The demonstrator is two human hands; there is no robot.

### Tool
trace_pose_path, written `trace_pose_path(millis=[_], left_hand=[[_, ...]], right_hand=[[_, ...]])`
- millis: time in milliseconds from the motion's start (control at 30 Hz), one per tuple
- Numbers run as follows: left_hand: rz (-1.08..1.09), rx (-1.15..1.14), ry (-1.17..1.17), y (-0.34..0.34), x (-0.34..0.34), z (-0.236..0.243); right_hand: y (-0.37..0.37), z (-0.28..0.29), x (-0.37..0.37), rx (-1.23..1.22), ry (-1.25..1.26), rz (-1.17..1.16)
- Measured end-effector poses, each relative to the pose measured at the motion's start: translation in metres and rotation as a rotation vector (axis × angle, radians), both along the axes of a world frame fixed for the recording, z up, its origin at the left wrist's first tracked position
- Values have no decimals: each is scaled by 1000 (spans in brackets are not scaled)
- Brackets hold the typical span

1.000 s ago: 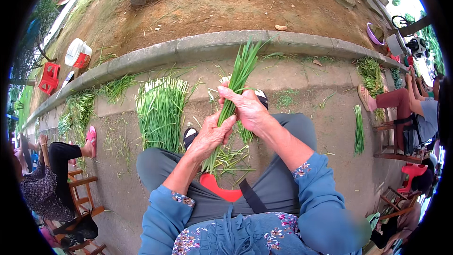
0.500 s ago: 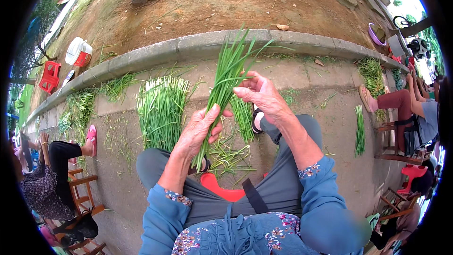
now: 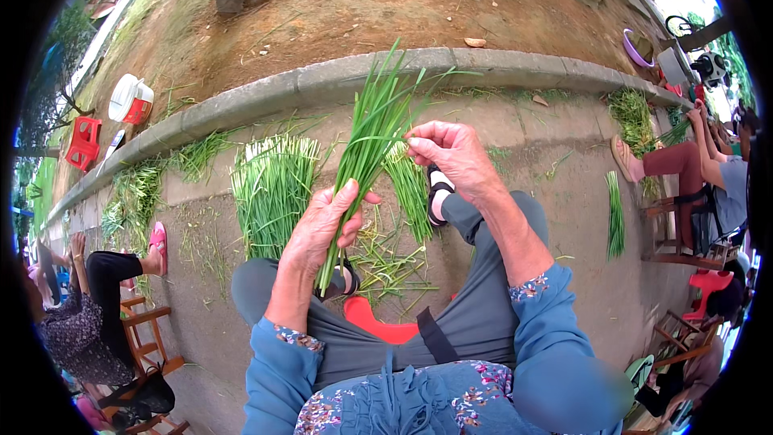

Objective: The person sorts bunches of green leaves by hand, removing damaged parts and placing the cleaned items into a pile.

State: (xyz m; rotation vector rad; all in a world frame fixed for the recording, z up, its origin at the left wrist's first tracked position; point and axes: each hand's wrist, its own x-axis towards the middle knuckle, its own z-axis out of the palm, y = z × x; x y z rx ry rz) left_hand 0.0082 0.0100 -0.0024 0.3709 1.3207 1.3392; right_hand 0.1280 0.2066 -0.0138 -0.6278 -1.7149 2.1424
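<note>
My left hand (image 3: 328, 224) is wrapped round a bunch of garlic chives (image 3: 372, 133), whose green tips fan out upward and whose lower ends hang toward my knees. To its right, my right hand (image 3: 453, 155) pinches with thumb and forefinger at the end of a blade bent out from the bunch. A large stack of garlic chives (image 3: 274, 193), pale ends away from me, lies on the pavement at left. Partly behind my hands rests a smaller pile of chives (image 3: 409, 193). Loose trimmed blades (image 3: 386, 267) lie scattered between my feet.
A stone curb (image 3: 346, 76) crosses ahead, with bare soil beyond. At left are a white and red bucket (image 3: 131, 100) and a red stool (image 3: 83, 143). One thin chive bundle (image 3: 615, 217) lies at right. People sit on both sides, near a wooden chair (image 3: 145, 326).
The bunch has shifted slightly left and stands more upright. My right hand has moved from alongside the blades to a pinch on one drawn out to the right.
</note>
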Motion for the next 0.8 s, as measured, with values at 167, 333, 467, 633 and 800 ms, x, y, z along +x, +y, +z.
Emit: trace_pose_path(millis=[167, 333, 467, 633, 800], left_hand=[[13, 4, -7, -1, -2, -1], [24, 16, -17, -1, -2, 0], [17, 25, -10, -1, -3, -2], [31, 13, -13, -1, -3, 3], [9, 23, -5, -1, -4, -1]], right_hand=[[1, 1, 2, 121, -33, 22], [0, 5, 3, 72, -31, 45], [1, 2, 3, 42, 5, 68], [-1, 3, 1, 148, -16, 54], [-3, -1, 0, 401, -73, -3]])
